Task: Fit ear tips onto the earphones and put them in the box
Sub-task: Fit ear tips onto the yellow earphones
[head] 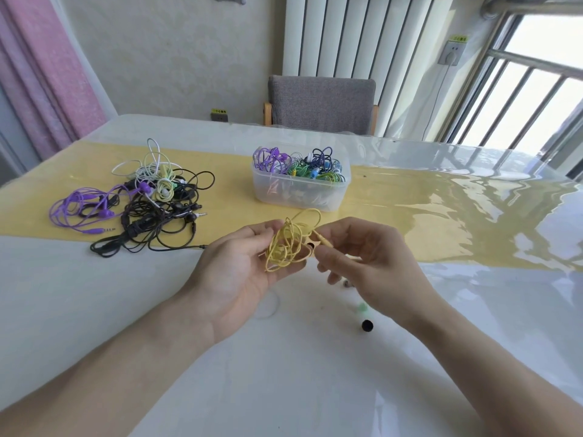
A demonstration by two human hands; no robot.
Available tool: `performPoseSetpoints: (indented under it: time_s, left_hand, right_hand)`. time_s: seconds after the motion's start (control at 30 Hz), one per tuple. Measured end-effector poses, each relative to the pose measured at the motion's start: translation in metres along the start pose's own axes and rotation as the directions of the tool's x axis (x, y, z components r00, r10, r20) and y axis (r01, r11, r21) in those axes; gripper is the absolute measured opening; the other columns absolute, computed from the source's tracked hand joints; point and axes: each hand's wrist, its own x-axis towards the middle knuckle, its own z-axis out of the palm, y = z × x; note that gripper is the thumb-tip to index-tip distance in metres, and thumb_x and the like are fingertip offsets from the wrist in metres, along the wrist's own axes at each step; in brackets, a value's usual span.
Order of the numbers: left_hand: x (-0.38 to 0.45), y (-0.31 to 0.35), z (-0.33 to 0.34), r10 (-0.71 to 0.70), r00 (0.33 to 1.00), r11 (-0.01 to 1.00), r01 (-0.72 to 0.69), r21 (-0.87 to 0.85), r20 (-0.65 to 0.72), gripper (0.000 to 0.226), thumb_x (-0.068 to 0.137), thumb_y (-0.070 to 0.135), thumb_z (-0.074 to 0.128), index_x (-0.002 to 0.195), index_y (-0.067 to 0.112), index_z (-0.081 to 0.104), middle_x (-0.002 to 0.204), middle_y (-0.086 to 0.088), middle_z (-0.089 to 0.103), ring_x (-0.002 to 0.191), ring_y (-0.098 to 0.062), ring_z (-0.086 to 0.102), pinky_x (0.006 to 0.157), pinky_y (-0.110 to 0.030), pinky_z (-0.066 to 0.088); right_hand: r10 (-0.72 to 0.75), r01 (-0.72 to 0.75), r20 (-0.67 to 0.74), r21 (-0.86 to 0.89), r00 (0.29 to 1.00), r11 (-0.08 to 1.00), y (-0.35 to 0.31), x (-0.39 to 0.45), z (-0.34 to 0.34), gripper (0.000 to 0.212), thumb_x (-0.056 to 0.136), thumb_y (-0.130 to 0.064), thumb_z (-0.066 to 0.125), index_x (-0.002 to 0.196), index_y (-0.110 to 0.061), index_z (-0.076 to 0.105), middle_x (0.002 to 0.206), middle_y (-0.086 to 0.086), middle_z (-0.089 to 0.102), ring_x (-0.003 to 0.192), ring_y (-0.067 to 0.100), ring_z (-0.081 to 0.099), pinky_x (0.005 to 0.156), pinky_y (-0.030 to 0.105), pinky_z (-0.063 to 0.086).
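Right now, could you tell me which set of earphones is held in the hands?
The yellow earphones: bundled between the left hand and right hand, while the others lie in the pile or the box.

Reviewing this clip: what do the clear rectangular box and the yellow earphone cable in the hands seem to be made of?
The clear rectangular box looks like translucent, slightly frosted plastic: the coloured cables inside show through its walls. The yellow earphone cable, held by the left hand and pinched by the right hand, appears to be thin, flexible rubbery or plastic-coated wire, smooth-looking, coiling in loose loops.
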Motion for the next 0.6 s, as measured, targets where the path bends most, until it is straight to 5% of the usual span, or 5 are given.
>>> performPoseSetpoints:
  time_s: [0.07,0.27,0.33,0.43,0.6]
  left_hand:
    - [0.001,-0.001,-0.001,-0.009,1.000,1.000,0.009,-0.016,0.009,0.029,0.100,0.004,0.039,0.121,-0.009,0.054,0.107,-0.023,0.066,0.090,-0.029,0.068,0.089,-0.043,0.057]
    - [-0.005,-0.002,0.004,-0.044,0.994,0.993,0.054,-0.108,0.097,0.030,0.100,0.009,0.035,0.121,-0.004,0.052,0.103,-0.024,0.066,0.087,-0.031,0.065,0.077,-0.037,0.055]
    - [-0.007,-0.004,0.005,-0.061,0.989,0.991,0.077,-0.113,0.134,0.029,0.099,0.010,0.035,0.117,-0.003,0.054,0.104,-0.023,0.069,0.086,-0.029,0.067,0.069,-0.034,0.057]
    - [-0.008,-0.006,0.007,-0.073,0.982,0.991,0.092,-0.100,0.173,0.029,0.091,0.014,0.043,0.111,-0.002,0.058,0.108,-0.021,0.068,0.091,-0.025,0.067,0.078,-0.030,0.053]
    - [-0.003,-0.012,0.003,0.033,0.999,0.986,-0.036,0.162,0.022,0.019,0.093,0.009,0.048,0.104,0.001,0.062,0.090,-0.011,0.070,0.084,-0.022,0.064,0.092,-0.045,0.052]
  right_hand:
    - [-0.008,0.007,0.017,0.037,1.000,0.999,-0.003,0.000,-0.001,0.015,0.090,-0.001,0.070,0.084,-0.015,0.071,0.075,-0.001,0.071,0.066,0.013,0.064,0.059,0.020,0.050]
    - [-0.040,0.043,0.022,-0.112,0.999,0.993,0.004,-0.006,0.016,0.013,0.085,-0.010,0.077,0.089,-0.017,0.066,0.071,-0.003,0.064,0.061,0.027,0.064,0.059,0.048,0.058]
    - [-0.096,0.088,-0.020,-0.249,0.995,0.965,0.007,-0.006,0.020,0.013,0.084,-0.022,0.079,0.085,-0.025,0.067,0.068,-0.002,0.061,0.057,0.023,0.060,0.061,0.045,0.055]
    - [-0.164,0.129,-0.059,-0.385,0.985,0.914,0.012,-0.004,0.019,0.008,0.084,-0.034,0.079,0.085,-0.034,0.071,0.073,-0.008,0.060,0.061,0.017,0.057,0.065,0.035,0.047]
    - [-0.231,0.178,-0.066,-0.453,0.971,0.874,0.005,-0.002,0.012,0.028,0.081,-0.001,0.069,0.097,-0.023,0.075,0.087,-0.008,0.066,0.076,0.012,0.062,0.063,0.020,0.049]
